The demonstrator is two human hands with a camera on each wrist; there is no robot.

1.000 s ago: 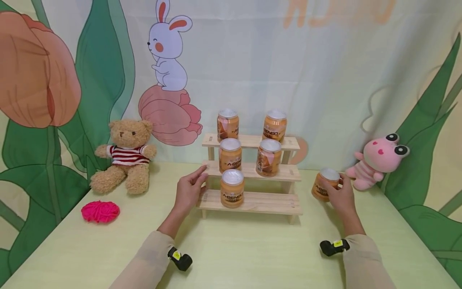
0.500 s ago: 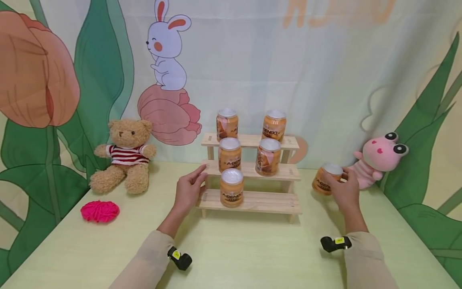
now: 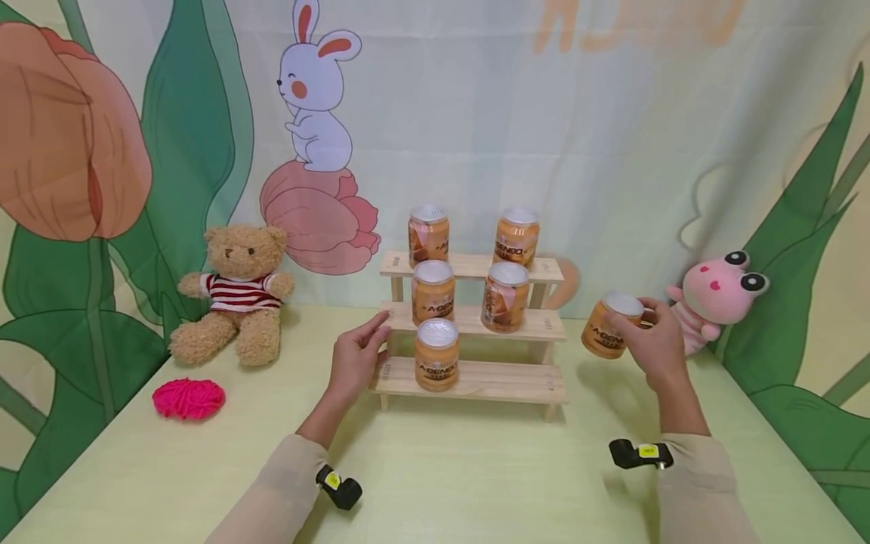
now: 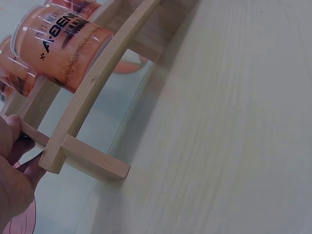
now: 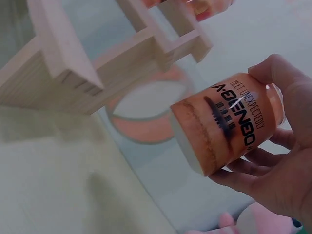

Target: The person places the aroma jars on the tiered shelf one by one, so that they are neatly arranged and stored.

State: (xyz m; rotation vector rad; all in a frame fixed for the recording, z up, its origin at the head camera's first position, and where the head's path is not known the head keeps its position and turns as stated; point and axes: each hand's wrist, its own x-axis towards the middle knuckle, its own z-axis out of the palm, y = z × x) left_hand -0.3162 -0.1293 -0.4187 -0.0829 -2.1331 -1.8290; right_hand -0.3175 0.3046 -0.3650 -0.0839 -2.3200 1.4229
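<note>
My right hand (image 3: 655, 340) grips an orange can (image 3: 605, 332) with a silvery lid, thumb on one side and fingers on the other. It is raised above the table, right of a three-step wooden rack (image 3: 510, 381); dark lettering on the can shows in the right wrist view. My left hand (image 3: 353, 363) touches the rack's left side, index finger extended to the end of the middle step. Similar cans stand upright: two on the top step, two on the middle, and one can (image 3: 437, 355) on the left of the bottom step.
A teddy bear (image 3: 238, 291) in a striped shirt sits at the back left, behind a pink yarn bundle (image 3: 189, 398). A pink plush frog (image 3: 717, 291) leans at the back right, just beyond my right hand. A printed cloth (image 3: 469, 113) hangs behind the table.
My right hand has lifted the can off the table, away from the viewer's side, then slightly left toward the rack. The left hand and the cans on the rack stay where they were.
</note>
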